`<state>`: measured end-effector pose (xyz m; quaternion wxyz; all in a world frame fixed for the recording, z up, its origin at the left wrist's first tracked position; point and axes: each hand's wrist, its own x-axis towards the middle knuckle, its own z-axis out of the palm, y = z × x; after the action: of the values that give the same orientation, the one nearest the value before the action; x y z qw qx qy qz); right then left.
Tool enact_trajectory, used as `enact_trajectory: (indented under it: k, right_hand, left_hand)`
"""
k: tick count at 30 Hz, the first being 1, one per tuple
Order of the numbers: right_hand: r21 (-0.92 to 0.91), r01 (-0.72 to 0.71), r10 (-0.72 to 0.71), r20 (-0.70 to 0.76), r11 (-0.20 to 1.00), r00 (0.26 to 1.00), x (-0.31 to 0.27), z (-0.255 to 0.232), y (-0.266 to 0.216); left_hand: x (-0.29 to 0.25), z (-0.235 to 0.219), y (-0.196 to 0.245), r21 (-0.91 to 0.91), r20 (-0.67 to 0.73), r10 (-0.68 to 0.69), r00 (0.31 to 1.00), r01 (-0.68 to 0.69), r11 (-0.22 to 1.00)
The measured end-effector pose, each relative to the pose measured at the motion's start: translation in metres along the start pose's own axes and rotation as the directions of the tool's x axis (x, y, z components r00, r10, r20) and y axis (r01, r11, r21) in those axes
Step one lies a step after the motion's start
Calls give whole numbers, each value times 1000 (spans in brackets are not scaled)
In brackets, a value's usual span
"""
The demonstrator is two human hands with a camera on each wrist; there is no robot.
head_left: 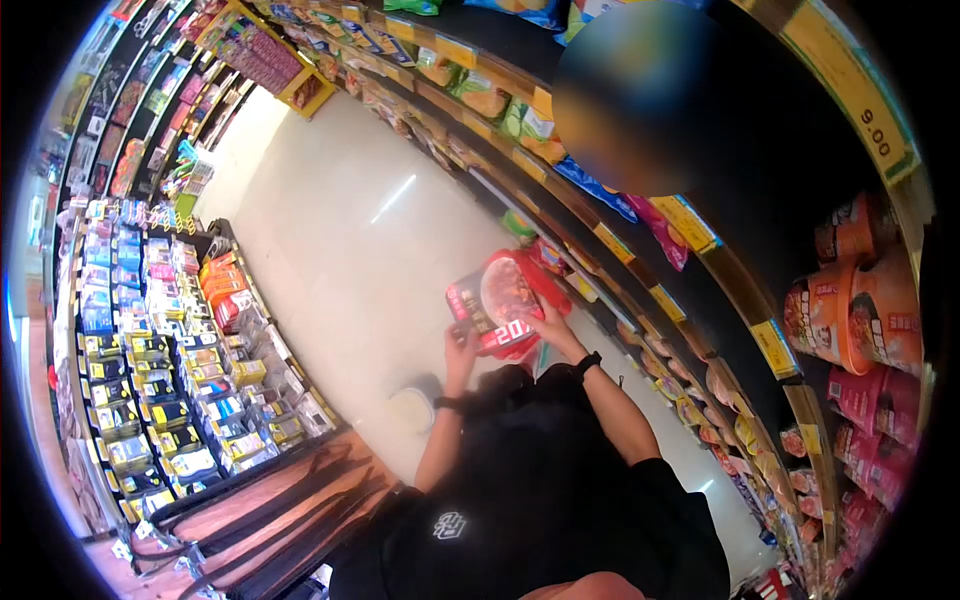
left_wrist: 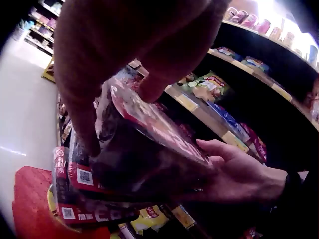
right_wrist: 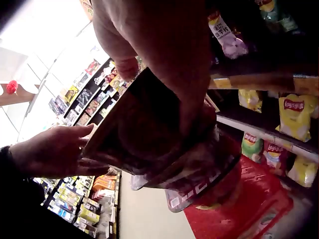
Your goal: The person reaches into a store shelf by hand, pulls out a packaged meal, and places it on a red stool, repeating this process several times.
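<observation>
A red-and-black food package with a round picture of food and a large "20" is held in front of the body. My left hand grips its left side, and my right hand grips the opposite side with the thumb over the front. In the left wrist view the right hand supports the package edge from the side. Below the held package, similar packages with QR codes show over a red basket. The basket also appears under the package in the right wrist view.
Shelves with chip bags and price tags run close along the right. Orange tubs stand on a near right shelf. To the left is a rack of small packaged goods. A pale floor aisle lies ahead.
</observation>
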<state>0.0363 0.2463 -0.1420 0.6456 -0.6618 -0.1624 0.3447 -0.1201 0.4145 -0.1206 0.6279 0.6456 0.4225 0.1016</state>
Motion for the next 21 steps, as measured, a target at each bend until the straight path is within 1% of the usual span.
enact_trajectory:
  k: [3,4,5,6,9,12,15,16,17,18,19,20,21]
  right_hand:
    - [-65,-76,73,-53,995,996,-13,-9,-11]
    - [-91,-68,59,-95,994,994,-17,-12,-10]
    - [-117,-60,44,-139,991,989,-22,-15,-9]
    - [-142,-54,27,-185,988,982,-27,-19,-8]
    - [-72,-23,5,-243,997,970,-51,-48,-14]
    - [-228,61,-154,-421,972,894,-83,-79,-27]
    - [-291,124,-260,-493,949,831,-127,-113,-47]
    - [-160,161,-221,-511,974,831,-142,-123,-54]
    - [-107,181,-210,-548,978,810,-158,-133,-60]
    - [-54,205,-198,-580,977,790,-176,-142,-62]
    - [-1,233,-186,-609,972,771,-191,-148,-77]
    - [-65,181,-180,-637,981,750,-212,-158,-94]
    - [-130,191,-228,-669,973,707,-229,-167,-111]
  left_hand:
    - [-2,9,1,84,-39,205,978,-201,976]
    - [-4,13,3,299,-93,310,946,-271,915]
    - [-7,16,5,501,-119,424,898,-314,806]
    - [-12,20,13,679,-114,538,835,-330,656]
    - [-31,40,45,615,-143,545,826,-358,703]
    - [-38,62,56,570,-81,666,742,-514,641]
    - [-62,92,84,616,92,643,761,-550,563]
    - [-78,103,91,502,192,667,720,-656,563]
    - [-87,112,93,435,366,662,654,-749,500]
    - [-94,121,94,351,522,641,563,-826,440]
    - [-100,130,95,254,660,603,449,-888,383]
    - [-104,141,95,212,712,552,435,-882,422]
    - [-108,154,96,173,763,497,414,-871,460]
